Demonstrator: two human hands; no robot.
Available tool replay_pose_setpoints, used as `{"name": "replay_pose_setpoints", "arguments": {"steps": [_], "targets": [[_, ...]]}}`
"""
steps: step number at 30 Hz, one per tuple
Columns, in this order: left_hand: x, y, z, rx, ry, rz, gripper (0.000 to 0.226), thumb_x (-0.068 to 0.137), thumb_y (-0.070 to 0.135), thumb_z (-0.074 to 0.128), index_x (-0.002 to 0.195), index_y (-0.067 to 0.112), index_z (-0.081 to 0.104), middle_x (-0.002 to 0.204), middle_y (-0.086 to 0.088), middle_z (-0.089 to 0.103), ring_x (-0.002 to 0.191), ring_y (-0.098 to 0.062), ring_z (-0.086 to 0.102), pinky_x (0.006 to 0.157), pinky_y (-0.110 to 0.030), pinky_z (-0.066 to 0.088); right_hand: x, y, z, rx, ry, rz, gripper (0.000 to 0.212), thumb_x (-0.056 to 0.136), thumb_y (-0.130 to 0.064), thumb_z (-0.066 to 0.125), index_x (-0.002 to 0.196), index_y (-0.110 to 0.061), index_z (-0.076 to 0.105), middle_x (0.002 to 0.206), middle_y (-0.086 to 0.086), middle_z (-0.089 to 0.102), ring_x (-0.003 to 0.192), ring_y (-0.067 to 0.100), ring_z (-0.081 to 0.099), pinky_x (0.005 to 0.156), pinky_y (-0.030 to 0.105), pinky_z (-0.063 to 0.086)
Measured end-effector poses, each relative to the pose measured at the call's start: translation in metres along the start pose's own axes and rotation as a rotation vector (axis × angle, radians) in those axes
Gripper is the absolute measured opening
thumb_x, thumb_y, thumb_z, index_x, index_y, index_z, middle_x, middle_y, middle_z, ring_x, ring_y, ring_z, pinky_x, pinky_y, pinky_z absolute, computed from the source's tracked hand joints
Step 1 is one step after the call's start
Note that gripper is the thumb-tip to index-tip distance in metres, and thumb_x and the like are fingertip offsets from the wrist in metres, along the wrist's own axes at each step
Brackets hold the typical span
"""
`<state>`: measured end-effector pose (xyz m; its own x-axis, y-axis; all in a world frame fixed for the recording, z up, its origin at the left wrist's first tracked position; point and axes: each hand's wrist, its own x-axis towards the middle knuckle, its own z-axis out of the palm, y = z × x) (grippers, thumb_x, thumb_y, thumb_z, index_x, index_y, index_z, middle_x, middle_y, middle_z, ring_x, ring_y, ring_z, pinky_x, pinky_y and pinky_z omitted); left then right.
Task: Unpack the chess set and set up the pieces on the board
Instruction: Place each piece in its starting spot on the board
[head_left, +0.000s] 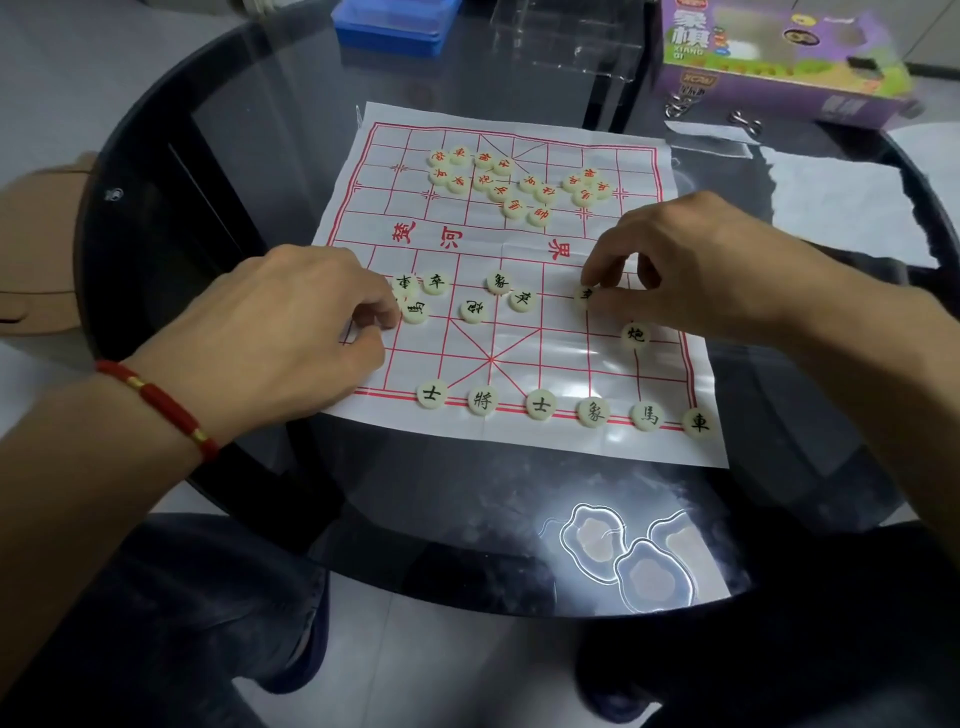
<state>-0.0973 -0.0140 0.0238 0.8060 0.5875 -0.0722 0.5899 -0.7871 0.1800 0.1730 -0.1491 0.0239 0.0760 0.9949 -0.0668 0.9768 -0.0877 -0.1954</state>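
A white paper xiangqi board (519, 332) with red lines lies on the dark glass table (249, 156). Several red-lettered pieces (519, 182) sit bunched on the far half. Several black-lettered pieces stand in a row on the near edge (566, 408). Others lie loose in the middle (475, 310), and one cannon piece (635, 334) sits at the right. My left hand (291, 332) has its fingers curled at the board's left edge, touching a horse piece (414, 310). My right hand (691, 265) pinches a black piece (586, 294) on the board.
A purple xiangqi box (769, 52) stands at the far right, with torn white paper (841, 202) beside it. A blue lidded box (395, 23) and a clear plastic case (571, 36) sit at the back. Brown cardboard (36, 244) lies left of the table.
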Motion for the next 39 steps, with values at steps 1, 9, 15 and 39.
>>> {"name": "replay_pose_setpoints", "arguments": {"steps": [1,9,15,39], "targets": [[0.0,0.0,0.0,0.0,0.0,0.001,0.027,0.094,0.028,0.058,0.118,0.028,0.07,0.12,0.01,0.065,0.097,-0.014,0.063,0.075,-0.034,0.057,0.0,0.0,0.0,-0.004,-0.002,-0.001,0.028,0.092,-0.03,0.071,0.12,-0.025,0.07,0.111,-0.006,0.068,0.071,-0.007,0.049,0.063,0.006,0.032],[0.0,-0.001,0.001,0.005,0.001,0.015,0.027,0.094,0.027,0.058,0.118,0.028,0.07,0.121,0.01,0.065,0.101,-0.014,0.063,0.076,-0.032,0.057,0.001,-0.007,-0.002,-0.044,0.07,-0.009,0.03,0.094,-0.034,0.067,0.121,-0.021,0.071,0.112,-0.001,0.07,0.075,0.004,0.053,0.064,0.015,0.044],[0.002,-0.001,0.002,0.011,0.0,0.017,0.025,0.094,0.028,0.058,0.116,0.029,0.07,0.119,0.01,0.065,0.099,-0.013,0.062,0.076,-0.032,0.055,0.014,-0.032,0.014,-0.098,0.143,-0.099,0.03,0.094,-0.033,0.068,0.123,-0.023,0.067,0.11,-0.002,0.067,0.085,0.013,0.057,0.069,0.032,0.054],[0.003,-0.002,0.0,0.03,-0.005,0.02,0.018,0.092,0.028,0.055,0.103,0.03,0.069,0.105,0.01,0.067,0.09,-0.014,0.062,0.069,-0.031,0.05,0.042,-0.043,0.025,-0.05,0.212,-0.144,0.03,0.095,-0.031,0.066,0.124,-0.022,0.065,0.111,0.0,0.068,0.085,0.016,0.058,0.073,0.042,0.058]]}}
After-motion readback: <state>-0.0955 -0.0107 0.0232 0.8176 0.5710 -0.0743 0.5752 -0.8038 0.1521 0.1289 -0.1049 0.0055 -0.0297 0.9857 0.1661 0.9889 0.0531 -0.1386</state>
